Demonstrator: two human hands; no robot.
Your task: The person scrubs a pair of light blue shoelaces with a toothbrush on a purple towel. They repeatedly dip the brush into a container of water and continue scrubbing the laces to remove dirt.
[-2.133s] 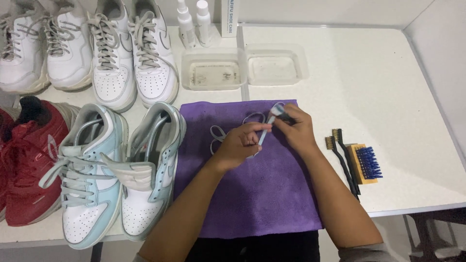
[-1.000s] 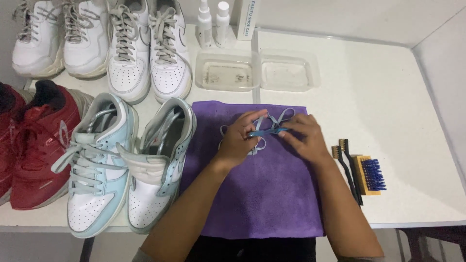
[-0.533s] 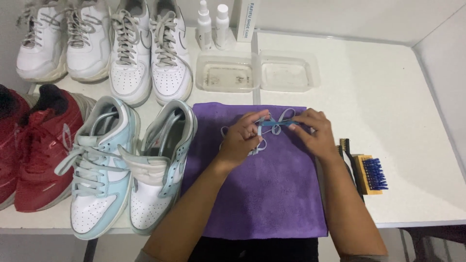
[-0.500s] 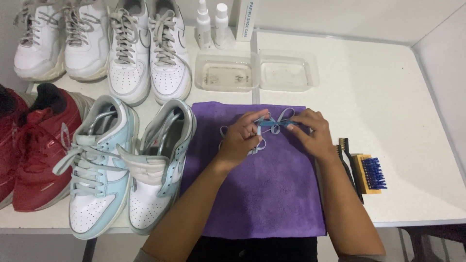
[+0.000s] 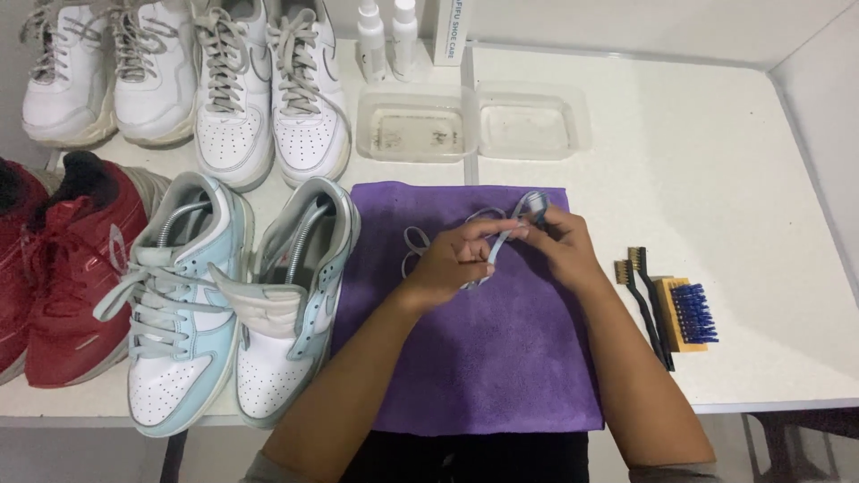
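Over a purple cloth on the white table, both my hands work a pale blue shoelace. My left hand pinches the lace near its middle. My right hand grips the looped end beside it. Loose loops of the lace lie on the cloth to the left of my hands. Left of the cloth stands a pair of light blue and white sneakers; the right one has no lace, the left one is laced.
Two white sneaker pairs line the back left, red shoes the left edge. Two clear plastic trays and spray bottles stand behind the cloth. Small brushes lie right, near the table's front edge.
My hands have shifted slightly over the cloth while handling the lace; the right hand has moved closer to the left, gathering the loop. The view has tilted a little.
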